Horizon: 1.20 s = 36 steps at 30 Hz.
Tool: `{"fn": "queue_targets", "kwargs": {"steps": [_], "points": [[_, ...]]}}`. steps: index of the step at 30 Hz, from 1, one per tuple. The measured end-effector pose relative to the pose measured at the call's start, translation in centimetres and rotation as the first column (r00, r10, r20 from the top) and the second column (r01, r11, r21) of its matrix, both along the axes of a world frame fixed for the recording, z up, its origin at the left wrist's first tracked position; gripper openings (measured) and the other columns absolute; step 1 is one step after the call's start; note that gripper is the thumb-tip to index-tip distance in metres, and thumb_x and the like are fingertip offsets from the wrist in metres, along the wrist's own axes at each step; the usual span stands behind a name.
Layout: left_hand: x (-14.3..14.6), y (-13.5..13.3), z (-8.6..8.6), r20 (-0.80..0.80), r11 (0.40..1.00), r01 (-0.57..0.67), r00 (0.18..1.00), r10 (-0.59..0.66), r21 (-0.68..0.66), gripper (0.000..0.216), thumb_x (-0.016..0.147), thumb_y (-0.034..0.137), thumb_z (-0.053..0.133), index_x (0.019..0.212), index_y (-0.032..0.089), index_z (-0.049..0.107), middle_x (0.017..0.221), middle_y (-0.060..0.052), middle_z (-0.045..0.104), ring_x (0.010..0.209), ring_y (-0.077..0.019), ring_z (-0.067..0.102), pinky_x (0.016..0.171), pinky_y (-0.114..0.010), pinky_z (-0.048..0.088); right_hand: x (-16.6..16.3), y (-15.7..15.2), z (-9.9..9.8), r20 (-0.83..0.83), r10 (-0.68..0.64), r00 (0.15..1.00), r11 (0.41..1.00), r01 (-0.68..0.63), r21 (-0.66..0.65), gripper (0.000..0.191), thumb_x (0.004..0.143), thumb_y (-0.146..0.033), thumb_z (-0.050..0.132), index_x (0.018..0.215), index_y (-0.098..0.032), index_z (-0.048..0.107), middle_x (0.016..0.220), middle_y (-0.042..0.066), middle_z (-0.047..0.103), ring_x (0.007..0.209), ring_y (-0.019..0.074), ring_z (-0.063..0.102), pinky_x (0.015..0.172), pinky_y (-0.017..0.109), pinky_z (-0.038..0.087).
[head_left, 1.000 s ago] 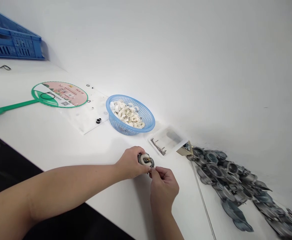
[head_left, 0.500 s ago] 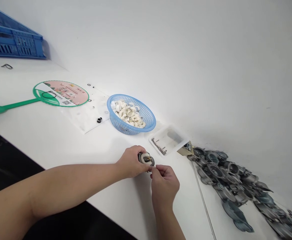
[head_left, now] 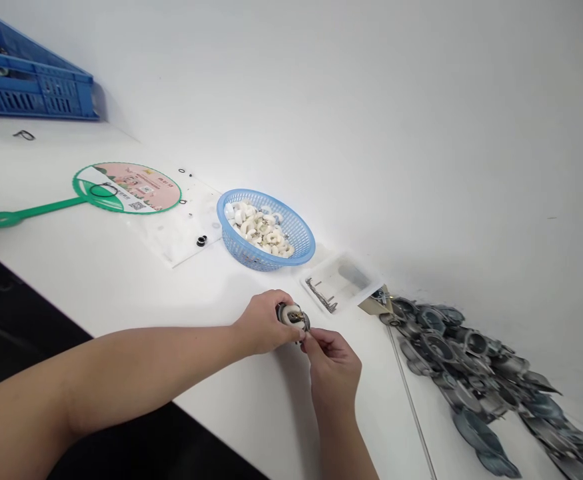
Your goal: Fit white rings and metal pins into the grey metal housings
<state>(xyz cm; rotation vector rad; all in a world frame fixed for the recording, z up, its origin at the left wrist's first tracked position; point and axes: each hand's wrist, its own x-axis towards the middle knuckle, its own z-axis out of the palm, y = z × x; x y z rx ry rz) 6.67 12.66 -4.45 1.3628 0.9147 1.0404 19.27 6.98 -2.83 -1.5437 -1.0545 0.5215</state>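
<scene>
My left hand [head_left: 261, 323] is closed around a small round metal part with a white insert [head_left: 292, 316], held just above the white table [head_left: 96, 280]. My right hand [head_left: 332, 363] pinches its fingertips together at the lower right edge of that part; what it pinches is too small to make out. Just behind the hands lies a clear shallow tray [head_left: 340, 283] with thin metal pins. A blue basket [head_left: 266, 229] full of white rings stands farther back.
A heap of grey metal housings [head_left: 476, 373] runs along the wall at the right. A green-handled fan [head_left: 101, 193] and a clear bag with small black rings [head_left: 181, 227] lie at the left. A blue crate [head_left: 26, 80] stands at the far left corner.
The hands have stayed together on the part, the right fingertips working slightly at its edge. The view has drifted a little, shifting everything slightly to the right.
</scene>
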Motion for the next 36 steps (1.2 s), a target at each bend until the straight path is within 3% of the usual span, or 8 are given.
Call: {"fn": "queue_targets", "kwargs": {"steps": [8, 15, 19, 26, 36], "points": [[0.1, 0.1, -0.2, 0.007, 1.0, 0.01, 1.0, -0.01, 0.018, 0.034, 0.056, 0.028, 0.071, 0.085, 0.019, 0.055, 0.078, 0.001, 0.06, 0.068, -0.0126, 0.053, 0.06, -0.023, 0.046, 0.7, 0.0, -0.7, 0.005, 0.053, 0.999, 0.998, -0.054, 0.02, 0.022, 0.06, -0.031, 0.074, 0.073, -0.015, 0.067, 0.068, 0.004, 0.067, 0.065, 0.0178, 0.059, 0.062, 0.031, 0.049], [0.1, 0.3, -0.4, 0.005, 0.999, 0.012, 1.0, -0.012, 0.036, 0.03, 0.058, 0.025, 0.068, 0.085, 0.02, 0.057, 0.076, 0.001, 0.06, 0.067, -0.0121, 0.053, 0.058, -0.022, 0.045, 2.6, 0.9, -2.1, 0.02, 0.211, 0.977, 0.972, -0.212, 0.104, 0.016, 0.062, -0.029, 0.074, 0.07, -0.017, 0.068, 0.072, 0.003, 0.064, 0.064, 0.0149, 0.058, 0.059, 0.028, 0.049], [0.1, 0.3, -0.4, 0.0, 1.0, 0.027, 1.0, -0.027, 0.015, 0.03, 0.058, 0.028, 0.069, 0.083, 0.019, 0.056, 0.075, 0.001, 0.059, 0.064, -0.0117, 0.052, 0.056, -0.022, 0.045, 2.6, 1.0, -1.7, -0.017, 0.251, 0.968, 0.963, -0.248, 0.102, 0.013, 0.063, -0.027, 0.074, 0.069, -0.017, 0.068, 0.071, 0.003, 0.064, 0.066, 0.0152, 0.058, 0.061, 0.029, 0.049], [0.0, 0.4, -0.1, -0.018, 1.0, 0.021, 1.0, -0.021, 0.021, 0.029, 0.057, 0.029, 0.069, 0.082, 0.019, 0.057, 0.075, 0.001, 0.059, 0.064, -0.0113, 0.051, 0.058, -0.022, 0.045, 1.1, 0.6, -0.5, -0.11, 0.19, 0.976, 0.98, -0.181, 0.087, 0.014, 0.058, -0.026, 0.076, 0.066, -0.018, 0.068, 0.068, 0.002, 0.065, 0.064, 0.015, 0.059, 0.063, 0.029, 0.049], [-0.2, 0.2, 0.2, -0.058, 0.999, -0.003, 0.998, 0.005, 0.05, 0.028, 0.057, 0.031, 0.069, 0.078, 0.019, 0.056, 0.072, 0.002, 0.057, 0.063, -0.011, 0.05, 0.055, -0.021, 0.043, 0.8, 0.6, -1.5, -0.025, 0.007, 1.0, 1.0, -0.007, 0.009, 0.025, 0.057, -0.035, 0.075, 0.069, -0.014, 0.068, 0.064, 0.005, 0.067, 0.062, 0.019, 0.062, 0.062, 0.033, 0.054]]}}
